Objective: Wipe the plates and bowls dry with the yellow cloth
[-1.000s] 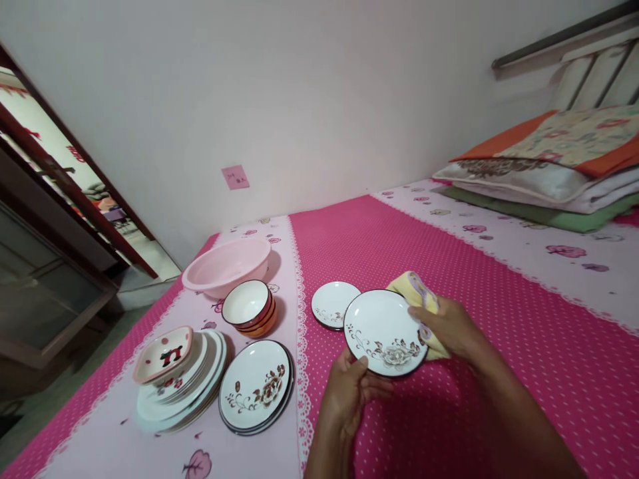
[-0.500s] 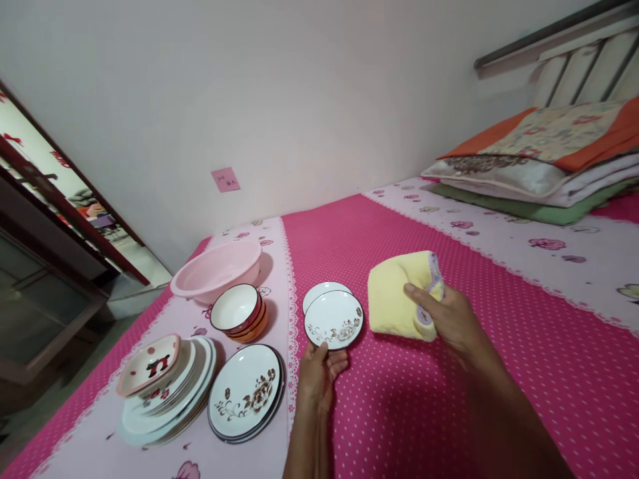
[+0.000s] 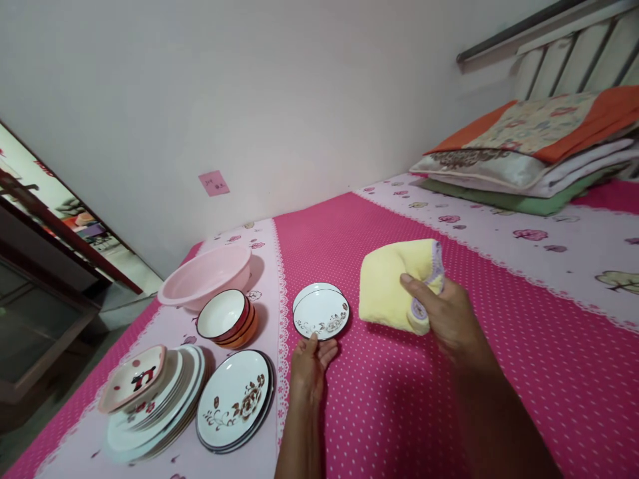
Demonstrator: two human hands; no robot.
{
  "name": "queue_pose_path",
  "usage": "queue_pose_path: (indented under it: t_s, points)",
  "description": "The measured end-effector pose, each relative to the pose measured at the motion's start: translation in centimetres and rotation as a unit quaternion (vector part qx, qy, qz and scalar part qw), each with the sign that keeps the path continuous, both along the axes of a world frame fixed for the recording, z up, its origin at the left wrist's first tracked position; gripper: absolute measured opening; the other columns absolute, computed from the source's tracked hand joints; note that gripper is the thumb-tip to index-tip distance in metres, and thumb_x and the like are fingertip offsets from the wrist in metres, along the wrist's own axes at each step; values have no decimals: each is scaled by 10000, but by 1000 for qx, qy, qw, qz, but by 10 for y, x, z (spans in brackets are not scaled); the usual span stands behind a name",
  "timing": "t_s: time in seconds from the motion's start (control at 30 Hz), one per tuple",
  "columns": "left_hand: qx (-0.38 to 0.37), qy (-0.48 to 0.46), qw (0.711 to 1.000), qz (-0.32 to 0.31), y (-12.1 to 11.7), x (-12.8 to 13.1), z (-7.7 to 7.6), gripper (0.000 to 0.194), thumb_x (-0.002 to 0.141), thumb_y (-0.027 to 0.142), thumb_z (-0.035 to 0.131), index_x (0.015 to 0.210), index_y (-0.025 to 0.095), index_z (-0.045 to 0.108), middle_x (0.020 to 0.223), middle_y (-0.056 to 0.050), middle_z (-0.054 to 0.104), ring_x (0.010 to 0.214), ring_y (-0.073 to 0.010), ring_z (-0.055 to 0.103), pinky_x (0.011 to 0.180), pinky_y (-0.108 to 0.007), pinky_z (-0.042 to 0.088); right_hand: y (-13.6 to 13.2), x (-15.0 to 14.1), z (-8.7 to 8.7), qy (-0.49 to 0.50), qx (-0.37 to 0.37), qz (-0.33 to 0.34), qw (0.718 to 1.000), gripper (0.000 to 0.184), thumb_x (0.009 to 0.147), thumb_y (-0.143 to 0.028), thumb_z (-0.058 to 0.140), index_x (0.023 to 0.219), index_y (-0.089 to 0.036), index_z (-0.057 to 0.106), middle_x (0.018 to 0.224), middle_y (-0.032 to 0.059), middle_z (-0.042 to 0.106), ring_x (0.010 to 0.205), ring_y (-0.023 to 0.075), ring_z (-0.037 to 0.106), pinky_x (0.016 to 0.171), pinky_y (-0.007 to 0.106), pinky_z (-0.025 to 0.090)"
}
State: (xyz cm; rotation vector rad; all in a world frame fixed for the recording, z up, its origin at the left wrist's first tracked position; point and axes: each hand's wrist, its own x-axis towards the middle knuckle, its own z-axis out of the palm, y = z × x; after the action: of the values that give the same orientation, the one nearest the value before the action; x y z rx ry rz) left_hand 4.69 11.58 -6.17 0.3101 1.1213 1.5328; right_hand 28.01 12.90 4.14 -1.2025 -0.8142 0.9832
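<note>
My left hand grips the near rim of a small white plate with brown flowers, thumb on top and fingers beneath. Just behind and partly under it lies a second small plate, mostly covered. To the right, my right hand is closed on a folded yellow cloth with purple edging, held up over the pink bedspread. Left of my left hand is a stack of larger flowered plates with dark rims.
A pink basin stands near the wall, with stacked bowls in front of it. Further left, a cartoon-patterned dish tops a pile of plates. Pillows and folded bedding lie at the far right on the bedspread.
The small plate in my left hand has come back and now covers more of the one behind it. The view has shifted a little to the right.
</note>
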Motion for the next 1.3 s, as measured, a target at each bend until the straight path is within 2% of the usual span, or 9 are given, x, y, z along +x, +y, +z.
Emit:
queue_pose_path:
  t_s: [0.4, 0.7, 0.9, 1.13, 1.3]
  points:
    - [1, -31, 999, 17, 10, -2, -3, 251, 973, 18, 550, 758, 126, 619, 726, -137, 763, 720, -205, 790, 794, -349, 679, -1, -5, 6, -12, -1, -5, 1000, 444, 634, -512, 859, 873, -158, 740, 776, 61, 742, 668, 232, 684, 562, 324, 543]
    - [1, -30, 999, 14, 7, 4, 0, 159, 984, 50, 549, 874, 60, 663, 940, -265, 784, 885, -274, 811, 892, -371, 655, 1, -6, 2, -52, 7, -10, 999, 430, 682, -533, 802, 891, -164, 727, 754, 46, 715, 664, 234, 665, 590, 345, 529]
    - [18, 4, 999, 37, 3, 13, -9, 193, 1005, 116, 554, 820, 153, 596, 835, -176, 794, 820, -243, 809, 991, -439, 612, -1, -7, 5, -45, 10, -6, 999, 425, 671, -528, 815, 870, -162, 729, 758, 52, 726, 660, 228, 666, 566, 322, 516]
    - [45, 5, 999, 10, 4, 11, -11, 30, 938, 147, 651, 914, 142, 635, 914, -178, 796, 893, -267, 802, 1033, -472, 579, -4, -10, 10, -17, 23, 20, 999, 466, 653, -521, 843, 916, -149, 747, 841, 95, 781, 728, 271, 721, 603, 339, 558]
    - [54, 4, 998, -14, 5, 8, -12, 166, 868, 212, 763, 952, 134, 642, 916, -179, 784, 890, -281, 793, 990, -466, 593, -3, -11, 8, -23, 21, 28, 999, 503, 658, -537, 844, 961, -144, 756, 873, 100, 785, 748, 276, 723, 636, 361, 570]
